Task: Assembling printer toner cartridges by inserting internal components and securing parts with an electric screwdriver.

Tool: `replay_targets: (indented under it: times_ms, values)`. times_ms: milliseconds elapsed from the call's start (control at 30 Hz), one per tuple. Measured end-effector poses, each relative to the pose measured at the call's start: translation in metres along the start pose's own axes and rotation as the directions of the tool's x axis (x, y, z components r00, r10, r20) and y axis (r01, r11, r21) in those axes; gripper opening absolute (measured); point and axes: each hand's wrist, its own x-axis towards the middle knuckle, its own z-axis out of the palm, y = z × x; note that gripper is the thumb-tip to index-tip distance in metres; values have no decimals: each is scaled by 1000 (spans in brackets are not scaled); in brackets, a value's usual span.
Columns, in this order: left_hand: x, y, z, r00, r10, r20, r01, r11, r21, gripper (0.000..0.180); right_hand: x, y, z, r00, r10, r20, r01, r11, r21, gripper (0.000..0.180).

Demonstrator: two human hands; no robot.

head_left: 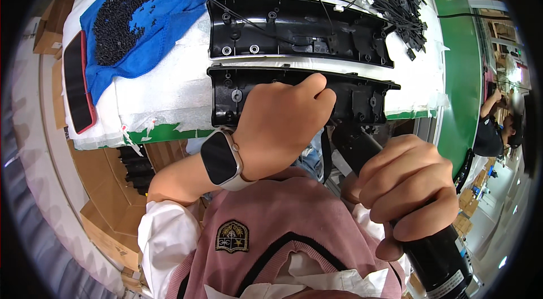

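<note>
The left hand [285,121] curls over the near shell [365,104], its grip hidden, so I cannot tell whether it holds anything. The right hand [410,188] is wrapped round a black tool [435,256] on the wearer's side of that shell. Work seems partway: the far shell [297,24], just beyond the near one, has a cable [226,8] lying in it, yet joining both looks undone. The tool's white label [445,286] is probably too small to read.
</note>
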Motion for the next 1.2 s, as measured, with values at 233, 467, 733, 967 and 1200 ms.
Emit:
replay_targets:
  times_ms: [233, 467, 733, 967, 1200]
  values:
    - [-4, -5, 0, 1000, -29, -3, 29, 999, -32, 12, 1, 17, -1, 993, -60, -102, 69, 994, 86, 44]
    - [-2, -4, -5, 1000, -2, 30, 4, 997, -73, 15, 2, 24, -15, 987, -145, -65, 157, 951, 268, 17]
    - [-7, -12, -1, 999, 14, 49, -8, 993, -120, 15, 4, 15, 4, 987, -4, -159, 26, 990, 137, 10]
    - [-6, -10, -2, 999, 6, 48, -3, 998, -69, 12, 4, 9, 6, 979, 3, -206, 9, 998, 56, 26]
    - [-6, -10, -1, 998, 7, 57, -3, 998, -59, 12, 3, 8, 1, 978, 85, -189, -69, 993, 91, 27]
